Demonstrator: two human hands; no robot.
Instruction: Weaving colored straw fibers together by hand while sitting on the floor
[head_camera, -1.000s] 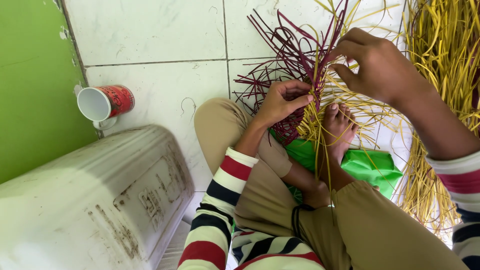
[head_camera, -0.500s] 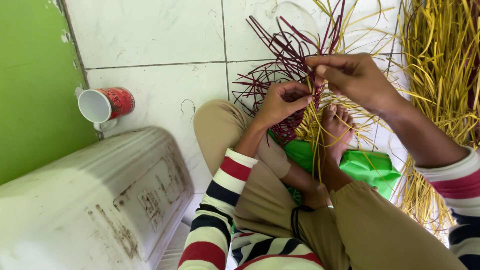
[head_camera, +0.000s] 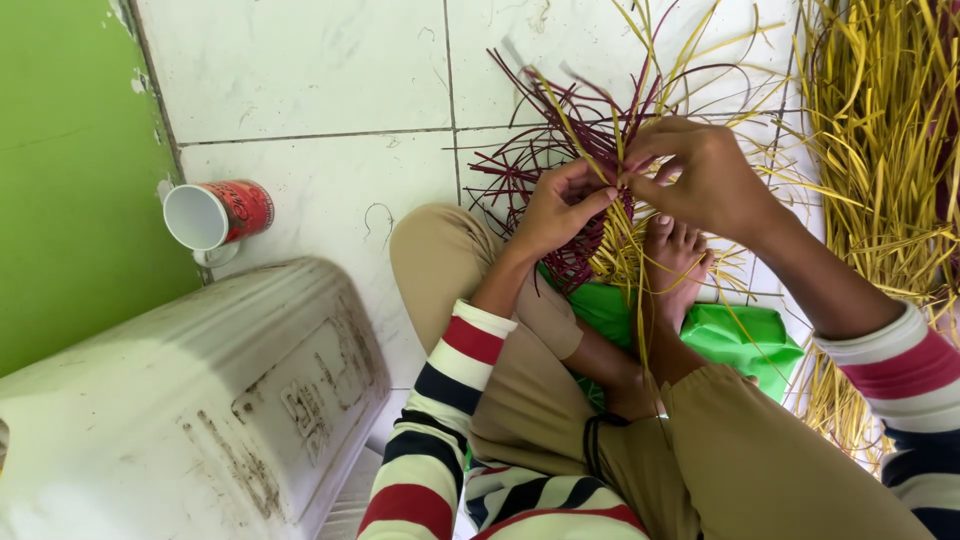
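Note:
I sit cross-legged on a white tiled floor (head_camera: 330, 90). A half-woven piece of dark red strips (head_camera: 560, 150) and yellow strips (head_camera: 620, 255) rests over my bare foot (head_camera: 675, 255). My left hand (head_camera: 555, 210) pinches the weave from the left. My right hand (head_camera: 700, 175) pinches strips at the same spot from the right, fingertips of both hands nearly touching. A green plastic bag (head_camera: 735, 335) lies under my foot and legs.
A large loose pile of yellow strips (head_camera: 880, 150) lies at the right. A red and white mug (head_camera: 215, 215) stands by the green wall (head_camera: 70, 170). A dirty white plastic container (head_camera: 190, 410) lies at the lower left, beside my knee.
My right hand has come down and leftwards from the raised strips and now meets my left hand on the weave. My left hand has stayed almost in place.

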